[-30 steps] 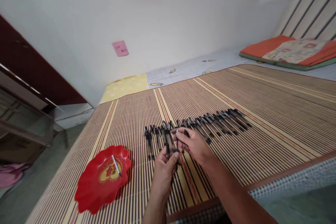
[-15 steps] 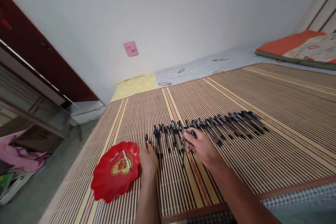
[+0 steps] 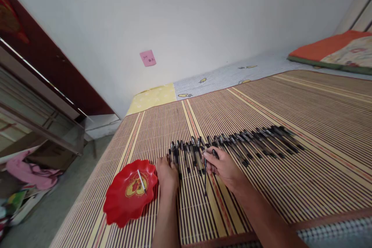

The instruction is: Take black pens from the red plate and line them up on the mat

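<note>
My left hand [image 3: 167,174] is low over the mat at the left end of a row of black pens [image 3: 247,145]. Its fingers and thumb close around the end pen [image 3: 170,154], whose lower part they hide. In front of the row, my right hand [image 3: 219,164] pinches a thin dark pen refill [image 3: 205,180] that points down toward the mat. A black rounded pen end [image 3: 215,154] also sticks out of this hand. Left of my left hand is a red scalloped plate [image 3: 120,205] with one white refill [image 3: 142,181] lying in it.
A striped bamboo mat [image 3: 232,209] covers the bed. Behind it runs a white wall [image 3: 203,15] with a pink note [image 3: 148,58]. Folded orange bedding [image 3: 325,48] lies at the far right. A dark red door [image 3: 58,62] and pink cloth [image 3: 33,172] are at the left.
My left hand has brought its pen right and down to the row's left end. My right hand keeps the refill in about the same place. The view has shifted slightly.
</note>
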A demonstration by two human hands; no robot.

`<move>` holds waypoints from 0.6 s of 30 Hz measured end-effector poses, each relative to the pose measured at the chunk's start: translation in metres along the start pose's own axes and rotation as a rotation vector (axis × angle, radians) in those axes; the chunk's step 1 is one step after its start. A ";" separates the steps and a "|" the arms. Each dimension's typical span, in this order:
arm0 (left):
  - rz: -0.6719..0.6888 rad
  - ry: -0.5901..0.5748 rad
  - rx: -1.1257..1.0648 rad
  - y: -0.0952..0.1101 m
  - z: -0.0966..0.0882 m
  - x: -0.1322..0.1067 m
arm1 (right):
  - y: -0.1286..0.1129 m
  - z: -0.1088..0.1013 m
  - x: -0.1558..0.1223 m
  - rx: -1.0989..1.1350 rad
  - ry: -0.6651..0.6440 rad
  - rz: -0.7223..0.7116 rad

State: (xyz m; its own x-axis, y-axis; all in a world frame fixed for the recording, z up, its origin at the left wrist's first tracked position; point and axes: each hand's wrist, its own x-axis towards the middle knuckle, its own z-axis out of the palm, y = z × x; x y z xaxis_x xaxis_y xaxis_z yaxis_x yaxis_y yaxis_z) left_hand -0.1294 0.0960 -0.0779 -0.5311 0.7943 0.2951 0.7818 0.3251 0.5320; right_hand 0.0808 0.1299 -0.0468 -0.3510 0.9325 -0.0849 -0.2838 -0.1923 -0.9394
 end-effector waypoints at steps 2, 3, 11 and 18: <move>0.013 -0.007 -0.002 0.001 -0.001 -0.001 | 0.002 0.000 0.000 0.006 0.004 -0.001; 0.020 -0.011 -0.009 0.002 -0.002 -0.001 | 0.003 0.001 0.000 0.010 0.004 0.001; -0.033 0.031 -0.203 0.003 -0.008 -0.009 | 0.004 0.018 0.011 -0.060 -0.005 -0.030; -0.175 0.063 -0.490 0.003 -0.009 -0.009 | -0.007 0.090 0.078 -0.369 -0.081 -0.045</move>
State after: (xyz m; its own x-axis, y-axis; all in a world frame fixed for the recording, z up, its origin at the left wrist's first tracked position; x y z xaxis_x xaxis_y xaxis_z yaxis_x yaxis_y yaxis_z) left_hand -0.1250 0.0855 -0.0717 -0.6703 0.7124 0.2079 0.4433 0.1596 0.8820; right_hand -0.0251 0.1762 -0.0174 -0.4187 0.9077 -0.0281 0.0345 -0.0150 -0.9993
